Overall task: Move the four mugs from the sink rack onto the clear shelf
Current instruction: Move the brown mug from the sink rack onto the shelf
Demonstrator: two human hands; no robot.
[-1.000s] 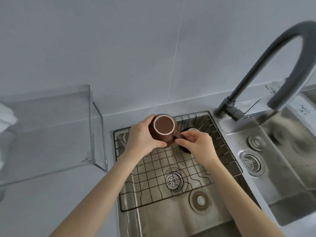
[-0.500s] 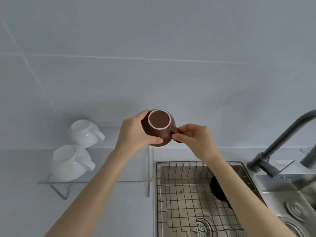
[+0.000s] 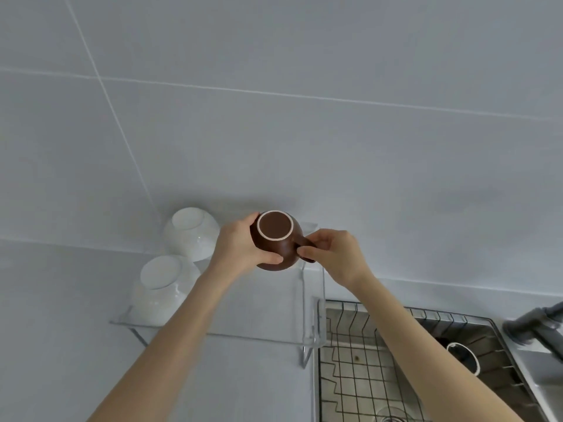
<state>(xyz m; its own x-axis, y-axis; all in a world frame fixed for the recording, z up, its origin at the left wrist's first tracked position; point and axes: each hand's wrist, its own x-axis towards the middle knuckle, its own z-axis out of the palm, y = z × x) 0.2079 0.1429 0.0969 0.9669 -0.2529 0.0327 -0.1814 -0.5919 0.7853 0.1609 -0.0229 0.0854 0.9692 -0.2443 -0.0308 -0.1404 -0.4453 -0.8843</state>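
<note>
An upside-down brown mug (image 3: 275, 240) with a pale foot ring hangs over the right end of the clear shelf (image 3: 259, 327). My left hand (image 3: 239, 246) wraps its left side and my right hand (image 3: 333, 254) pinches its handle. Two white mugs stand upside down on the shelf: one at the back (image 3: 192, 234), one nearer the front left (image 3: 161, 284). A dark mug (image 3: 461, 356) lies on the wire sink rack (image 3: 365, 370) at the lower right, partly hidden by my right forearm.
The grey tiled wall (image 3: 304, 117) rises right behind the shelf. A grey tap base (image 3: 527, 327) stands at the right edge, beside the steel sink (image 3: 536, 385). The shelf's clear end wall (image 3: 313, 318) borders the sink.
Both hands lifted the brown mug out of the sink rack and carried it up and left, to above the shelf. The view swung left, showing two white mugs on the shelf.
</note>
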